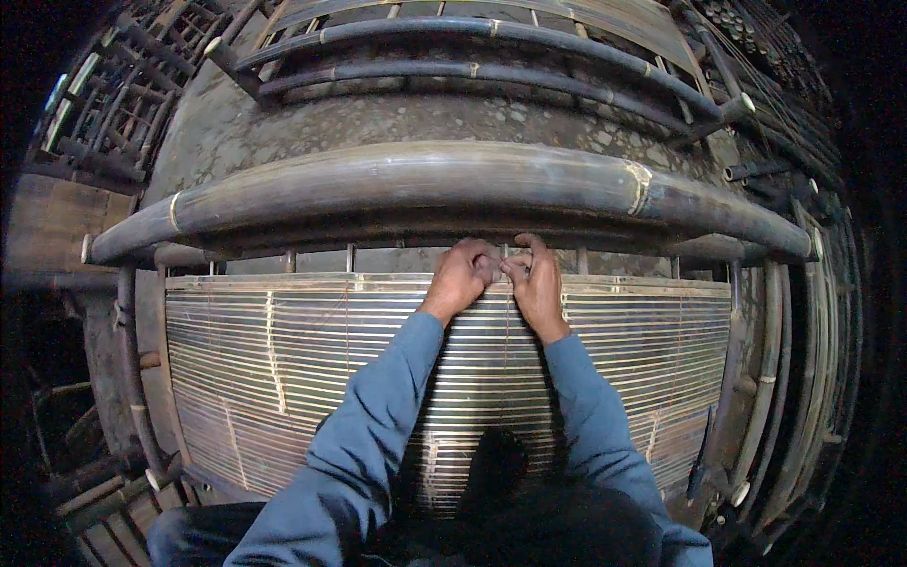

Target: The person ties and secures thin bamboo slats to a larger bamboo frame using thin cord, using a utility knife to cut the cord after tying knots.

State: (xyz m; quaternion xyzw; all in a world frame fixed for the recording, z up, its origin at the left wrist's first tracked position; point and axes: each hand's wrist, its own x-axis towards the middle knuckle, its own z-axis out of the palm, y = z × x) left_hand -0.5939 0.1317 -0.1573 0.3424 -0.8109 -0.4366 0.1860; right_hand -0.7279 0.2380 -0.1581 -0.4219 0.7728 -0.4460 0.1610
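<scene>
Both my hands are close together at the far edge of a slatted bamboo panel (378, 354), which looks like the seat of a bench. My left hand (463, 274) is closed, its fingers curled at the edge strip. My right hand (537, 286) pinches with thumb and finger just beside it, another finger raised. Whatever lies between the fingertips is too small to make out. A thin cord (507, 326) runs down across the slats below my hands. Right beyond them lies a thick bamboo pole (406, 184), the bench's top rail.
Bamboo posts frame the panel, with a left post (137, 378) and a right post (767, 369). A long thin dark object (701, 454) lies by the panel's right edge. Another bamboo frame (472, 71) stands ahead on the rough floor (378, 118). Bamboo poles (812, 350) are gathered at right.
</scene>
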